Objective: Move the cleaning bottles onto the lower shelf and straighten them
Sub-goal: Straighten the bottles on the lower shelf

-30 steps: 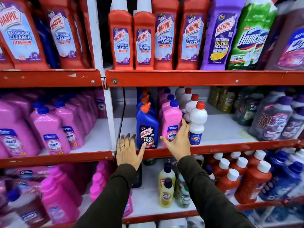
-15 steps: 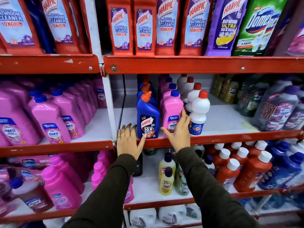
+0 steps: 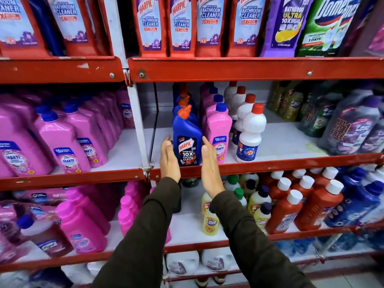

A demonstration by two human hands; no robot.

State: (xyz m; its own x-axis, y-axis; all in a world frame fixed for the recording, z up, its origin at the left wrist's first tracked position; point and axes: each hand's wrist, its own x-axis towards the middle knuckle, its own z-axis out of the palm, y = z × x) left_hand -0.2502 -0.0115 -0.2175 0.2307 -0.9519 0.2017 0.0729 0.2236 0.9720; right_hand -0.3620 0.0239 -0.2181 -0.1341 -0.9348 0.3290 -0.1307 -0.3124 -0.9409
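A blue Harpic bottle (image 3: 186, 140) with an orange cap stands at the front of a row on the middle shelf (image 3: 270, 163). My left hand (image 3: 169, 161) is held flat and upright beside its left side, my right hand (image 3: 211, 165) flat beside its right side, palms facing each other. Fingertips are close to the bottle; contact is unclear. A pink Shakti bottle (image 3: 219, 134) and a white red-capped bottle (image 3: 250, 134) stand in rows to the right. The lower shelf (image 3: 187, 233) holds small yellow bottles (image 3: 209, 217).
Red Harpic bathroom cleaner bottles (image 3: 151, 23) fill the top shelf. Large pink bottles (image 3: 62, 142) crowd the left bay. Red-brown white-capped bottles (image 3: 291, 206) and blue bottles (image 3: 357, 204) stand on the lower right. A white upright post (image 3: 138, 125) divides the bays.
Both hands have turned from lying flat on the shelf edge and pink bottle to upright palms on either side of the blue Harpic bottle. The camera has tilted down.
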